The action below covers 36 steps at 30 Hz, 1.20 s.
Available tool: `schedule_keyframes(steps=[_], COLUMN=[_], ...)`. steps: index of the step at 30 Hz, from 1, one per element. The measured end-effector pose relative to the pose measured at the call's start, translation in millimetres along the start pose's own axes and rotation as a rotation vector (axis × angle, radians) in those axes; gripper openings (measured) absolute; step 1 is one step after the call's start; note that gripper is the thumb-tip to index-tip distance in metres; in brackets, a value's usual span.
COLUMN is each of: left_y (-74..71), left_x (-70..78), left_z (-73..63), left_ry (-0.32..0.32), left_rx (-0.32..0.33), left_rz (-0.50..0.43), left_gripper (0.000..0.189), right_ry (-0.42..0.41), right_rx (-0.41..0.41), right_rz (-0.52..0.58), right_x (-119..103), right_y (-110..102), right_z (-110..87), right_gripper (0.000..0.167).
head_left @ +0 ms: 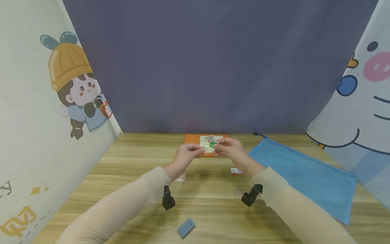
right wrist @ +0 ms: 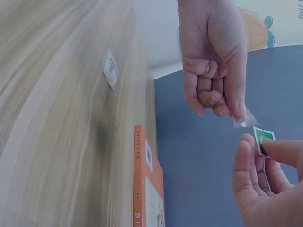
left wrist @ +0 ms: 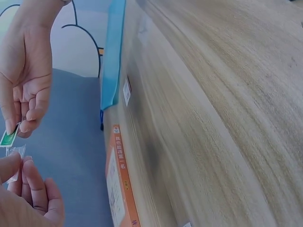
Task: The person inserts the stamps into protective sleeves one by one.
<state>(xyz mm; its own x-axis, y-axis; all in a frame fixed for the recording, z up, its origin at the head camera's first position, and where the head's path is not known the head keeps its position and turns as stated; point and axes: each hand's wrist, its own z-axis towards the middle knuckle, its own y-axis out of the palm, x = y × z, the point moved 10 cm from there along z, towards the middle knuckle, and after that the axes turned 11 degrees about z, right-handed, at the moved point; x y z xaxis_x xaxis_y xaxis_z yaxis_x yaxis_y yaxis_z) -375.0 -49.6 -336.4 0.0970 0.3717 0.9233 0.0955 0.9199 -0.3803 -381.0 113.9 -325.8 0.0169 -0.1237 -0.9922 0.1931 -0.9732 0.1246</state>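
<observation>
Head view: I see, in front of the box [head_left: 191,139], left hand [head_left: 186,156] pinching film [right wrist: 245,122], right hand [head_left: 234,150] pinching a card [head_left: 213,144].

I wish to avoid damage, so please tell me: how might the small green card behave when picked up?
The green card is probably fairly stiff, as it looks flat in the right hand. It seems light, being small and thin. It is unlikely to roll, given its flat shape and corners.

A small screened tabletop booth: wood-grain table [head_left: 137,152], dark plain backdrop [head_left: 195,67], cartoon-printed side panels [head_left: 39,108].
</observation>
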Motion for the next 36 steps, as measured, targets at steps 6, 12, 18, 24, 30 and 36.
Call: schedule_keyframes(steps=[6, 12, 18, 24, 30, 36], left_y=[-1.0, -2.6, -2.5, -3.1, -3.6, -3.0], left_x=[-1.6, -2.3, -0.4, 1.1, 0.9, 2.8], left_z=[-1.2, -3.0, -5.3, -6.5, -6.5, -6.1], left_ry=[-0.021, -0.054, -0.069, -0.062, -0.070, -0.070], left_rx=[0.014, 0.038, 0.047, 0.058, 0.070, 0.081], left_rz=[-0.013, -0.021, -0.052, -0.075, -0.109, -0.138], left_gripper=[0.022, 0.022, 0.022, 0.021, 0.022, 0.021], right_ry=[-0.013, -0.022, -0.038, -0.069, -0.062, -0.058], right_rx=[-0.001, 0.010, 0.014, 0.020, 0.010, -0.002], right_rz=[0.000, -0.009, -0.020, -0.015, -0.015, -0.014], right_x=[-6, -6, -8, -15, -15, -11], right_y=[4, 7, 8, 5, 6, 9], right_z=[-4.4, -7.3, -6.9, -3.8, -4.6, -5.5], right_gripper=[0.034, 0.033, 0.028, 0.026, 0.028, 0.028])
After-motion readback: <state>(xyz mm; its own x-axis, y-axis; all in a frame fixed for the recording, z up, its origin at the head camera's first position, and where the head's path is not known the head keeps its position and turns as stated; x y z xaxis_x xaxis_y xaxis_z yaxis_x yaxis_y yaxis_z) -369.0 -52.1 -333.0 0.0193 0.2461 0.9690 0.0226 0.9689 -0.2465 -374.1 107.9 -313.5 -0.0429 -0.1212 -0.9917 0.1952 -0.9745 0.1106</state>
